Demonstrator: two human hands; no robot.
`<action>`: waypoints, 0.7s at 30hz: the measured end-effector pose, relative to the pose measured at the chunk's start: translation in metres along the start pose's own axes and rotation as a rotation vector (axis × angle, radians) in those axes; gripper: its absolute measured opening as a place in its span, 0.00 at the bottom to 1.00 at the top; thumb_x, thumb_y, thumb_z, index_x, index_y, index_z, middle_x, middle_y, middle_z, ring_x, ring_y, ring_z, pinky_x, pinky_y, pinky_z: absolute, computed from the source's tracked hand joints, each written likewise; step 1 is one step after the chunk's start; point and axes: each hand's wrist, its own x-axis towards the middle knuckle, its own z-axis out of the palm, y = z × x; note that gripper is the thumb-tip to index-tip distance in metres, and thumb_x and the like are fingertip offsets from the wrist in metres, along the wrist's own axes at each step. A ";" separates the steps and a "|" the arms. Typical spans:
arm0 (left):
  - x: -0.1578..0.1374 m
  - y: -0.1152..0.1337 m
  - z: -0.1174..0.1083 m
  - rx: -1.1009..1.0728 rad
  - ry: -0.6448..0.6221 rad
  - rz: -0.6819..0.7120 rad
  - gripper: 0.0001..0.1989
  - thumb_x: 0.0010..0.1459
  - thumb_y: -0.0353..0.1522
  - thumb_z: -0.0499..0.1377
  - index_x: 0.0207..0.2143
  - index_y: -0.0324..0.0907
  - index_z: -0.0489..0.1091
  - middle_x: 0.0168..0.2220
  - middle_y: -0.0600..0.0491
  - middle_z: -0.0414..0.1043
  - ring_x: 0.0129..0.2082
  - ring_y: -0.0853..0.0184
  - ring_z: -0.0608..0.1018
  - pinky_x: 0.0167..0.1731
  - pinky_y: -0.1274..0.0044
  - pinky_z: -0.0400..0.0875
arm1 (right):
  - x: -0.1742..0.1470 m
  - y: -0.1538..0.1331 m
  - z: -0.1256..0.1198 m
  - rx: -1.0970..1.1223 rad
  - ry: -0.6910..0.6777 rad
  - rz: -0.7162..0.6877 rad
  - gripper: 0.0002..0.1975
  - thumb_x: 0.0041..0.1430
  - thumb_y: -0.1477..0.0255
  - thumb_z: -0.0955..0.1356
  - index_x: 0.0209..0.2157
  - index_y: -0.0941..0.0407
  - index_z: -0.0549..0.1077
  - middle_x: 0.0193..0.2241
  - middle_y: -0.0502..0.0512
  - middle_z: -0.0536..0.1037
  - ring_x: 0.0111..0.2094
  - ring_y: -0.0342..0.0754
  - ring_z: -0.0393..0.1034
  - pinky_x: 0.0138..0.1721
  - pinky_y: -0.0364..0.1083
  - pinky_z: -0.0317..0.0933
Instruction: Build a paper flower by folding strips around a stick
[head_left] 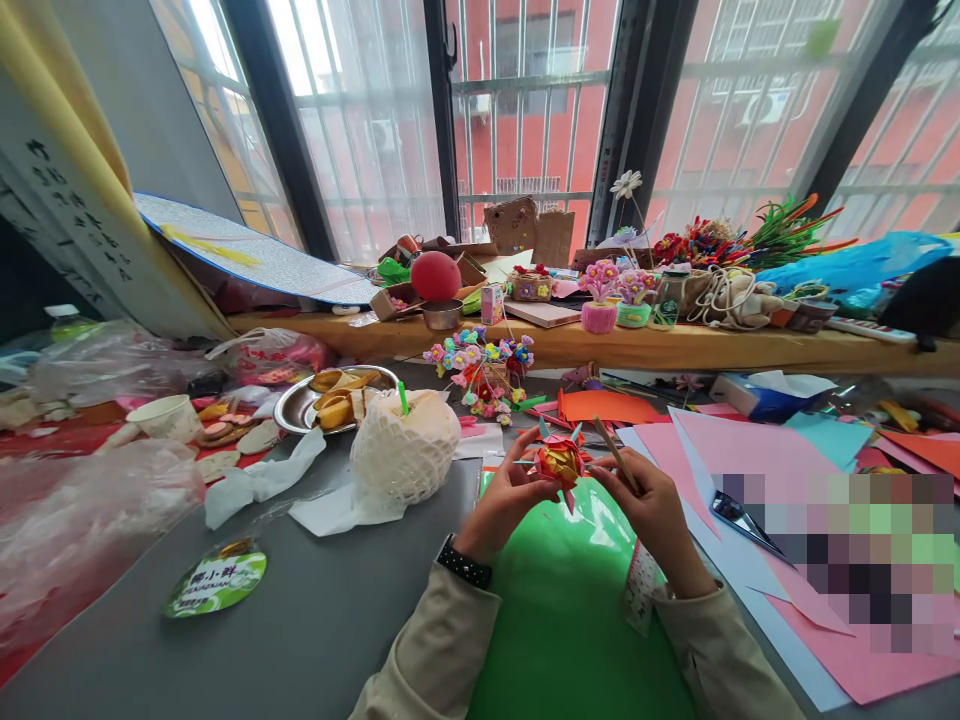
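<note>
A folded paper flower, red outside with a gold centre and pale blue pointed tips, is held up over a shiny green sheet. The fingers of my left hand grip it from the left side. My right hand is closed around a thin brown stick that slants up to the left. Its thumb and forefinger reach to the flower's right edge; whether they pinch a petal there I cannot make out. A strip of patterned lace-like tape lies by my right wrist.
A coconut in white foam netting stands left, before a metal bowl of peels. Small colourful flowers stand behind my hands. Pink paper sheets and a phone lie right. Crafts crowd the wooden sill.
</note>
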 end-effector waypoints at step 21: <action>0.009 -0.006 -0.003 0.123 0.140 0.131 0.43 0.39 0.30 0.63 0.55 0.47 0.44 0.39 0.52 0.68 0.34 0.69 0.73 0.37 0.76 0.63 | -0.001 -0.006 0.004 0.175 -0.316 0.091 0.19 0.54 0.61 0.58 0.22 0.59 0.70 0.18 0.51 0.68 0.22 0.43 0.61 0.23 0.41 0.54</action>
